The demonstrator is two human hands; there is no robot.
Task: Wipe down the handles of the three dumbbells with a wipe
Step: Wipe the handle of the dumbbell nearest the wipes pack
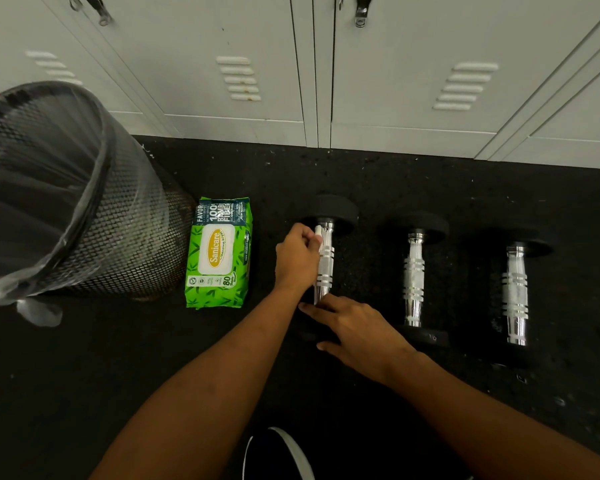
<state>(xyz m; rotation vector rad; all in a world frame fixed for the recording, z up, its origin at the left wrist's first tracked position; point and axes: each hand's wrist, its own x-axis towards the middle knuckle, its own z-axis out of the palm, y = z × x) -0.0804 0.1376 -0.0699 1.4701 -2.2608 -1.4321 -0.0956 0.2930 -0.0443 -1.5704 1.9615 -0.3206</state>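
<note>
Three dumbbells with chrome handles and black ends lie side by side on the dark rubber floor. My left hand point(298, 256) holds a white wipe point(317, 232) against the upper part of the left dumbbell's handle point(325, 268). My right hand point(355, 327) rests with straight fingers on that dumbbell's near black end, hiding most of it. The middle dumbbell point(414, 277) and the right dumbbell point(516, 294) lie untouched, with whitish smears on their handles.
A green pack of wipes point(218, 252) lies on the floor left of the dumbbells. A black mesh bin with a plastic liner point(59, 188) stands at the far left. Grey lockers point(395, 74) line the back. My shoe point(278, 455) shows at the bottom edge.
</note>
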